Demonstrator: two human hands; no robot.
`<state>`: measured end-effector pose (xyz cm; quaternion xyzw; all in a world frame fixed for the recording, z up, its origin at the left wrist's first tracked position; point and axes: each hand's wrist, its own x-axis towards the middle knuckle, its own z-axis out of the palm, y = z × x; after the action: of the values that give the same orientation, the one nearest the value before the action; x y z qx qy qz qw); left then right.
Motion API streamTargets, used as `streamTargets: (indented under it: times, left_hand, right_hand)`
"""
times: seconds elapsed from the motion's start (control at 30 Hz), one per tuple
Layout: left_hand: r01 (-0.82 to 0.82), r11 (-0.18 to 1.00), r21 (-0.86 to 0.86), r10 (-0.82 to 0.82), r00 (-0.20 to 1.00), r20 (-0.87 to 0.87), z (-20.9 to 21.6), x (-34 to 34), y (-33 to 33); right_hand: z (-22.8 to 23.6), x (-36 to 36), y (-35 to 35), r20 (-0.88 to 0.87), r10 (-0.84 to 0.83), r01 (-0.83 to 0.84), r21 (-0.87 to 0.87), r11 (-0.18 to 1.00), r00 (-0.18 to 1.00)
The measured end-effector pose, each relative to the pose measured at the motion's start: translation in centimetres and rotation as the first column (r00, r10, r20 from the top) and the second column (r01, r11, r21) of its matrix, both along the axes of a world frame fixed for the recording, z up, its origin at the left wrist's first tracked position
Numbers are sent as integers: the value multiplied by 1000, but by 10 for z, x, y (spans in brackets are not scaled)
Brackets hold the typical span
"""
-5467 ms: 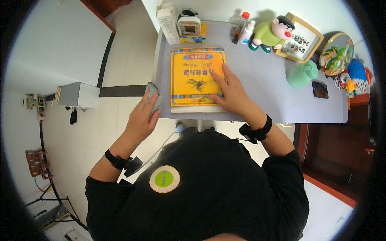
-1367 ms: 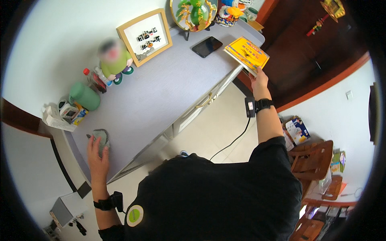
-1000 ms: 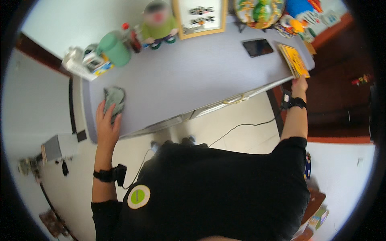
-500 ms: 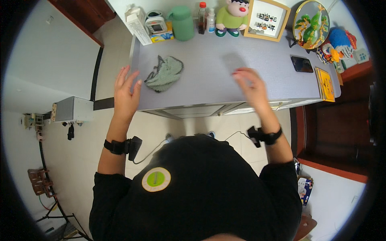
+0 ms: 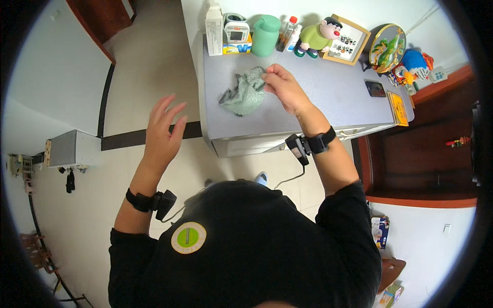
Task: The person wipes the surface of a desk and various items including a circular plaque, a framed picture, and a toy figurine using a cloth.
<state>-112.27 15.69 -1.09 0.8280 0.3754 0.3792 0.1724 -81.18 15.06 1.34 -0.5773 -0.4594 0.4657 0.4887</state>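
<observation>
A crumpled green-grey cloth (image 5: 248, 95) with a dark edge lies near the left end of the cabinet top (image 5: 328, 110). My right hand (image 5: 284, 88) pinches the cloth's upper right edge between thumb and fingers. My left hand (image 5: 164, 128) is in the air left of the cabinet, over the floor. Its fingers are spread and it holds nothing.
Along the wall stand a white carton (image 5: 214, 31), a blood pressure monitor (image 5: 236, 33), a green jug (image 5: 265, 36), a red-capped bottle (image 5: 286, 34), a cartoon figurine (image 5: 317, 37) and a picture frame (image 5: 348, 41). A phone (image 5: 375, 89) and a yellow booklet (image 5: 397, 109) lie at the right.
My right hand has moved left and taken hold of the cloth's edge. My left hand stays raised and open, now farther from the cloth. The whole view has shifted and turned.
</observation>
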Motion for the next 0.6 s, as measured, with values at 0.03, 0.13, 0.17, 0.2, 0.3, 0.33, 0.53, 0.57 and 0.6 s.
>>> streamTargets:
  times: [0.03, 0.13, 0.17, 0.2, 0.3, 0.33, 0.53, 0.57, 0.6]
  left_hand:
    - [45, 998, -36, -45, 999, 9, 3, 1, 4]
    - [236, 968, -86, -224, 966, 126, 18, 17, 23]
    - [303, 949, -88, -284, 941, 182, 26, 26, 29]
    - [352, 931, -100, -321, 917, 238, 35, 36, 32]
    - [534, 830, -159, -446, 808, 384, 57, 60, 42]
    - [615, 765, -191, -500, 754, 425, 59, 66, 48]
    - [698, 391, -600, -573, 695, 435, 68, 76, 48]
    - [669, 411, -619, -590, 713, 378, 66, 71, 48]
    - [641, 429, -636, -606, 727, 323, 64, 67, 46]
  right_hand:
    - [20, -10, -7, -153, -6, 5, -4, 1000, 988]
    - [51, -26, -20, -62, 84, -72, 177, 982, 995]
    - [64, -31, -24, -45, 99, -88, 208, 974, 994]
    - [77, -35, -31, -14, 124, -117, 241, 963, 992]
    - [105, -43, -50, 90, 181, -200, 298, 933, 979]
    - [106, -44, -54, 55, 174, -182, 318, 931, 983]
    - [104, -30, -67, -152, -5, 45, 258, 965, 988]
    - [102, -25, -71, 28, -92, 82, 251, 965, 995]
    - [99, -22, -80, 168, -136, 92, 247, 965, 976]
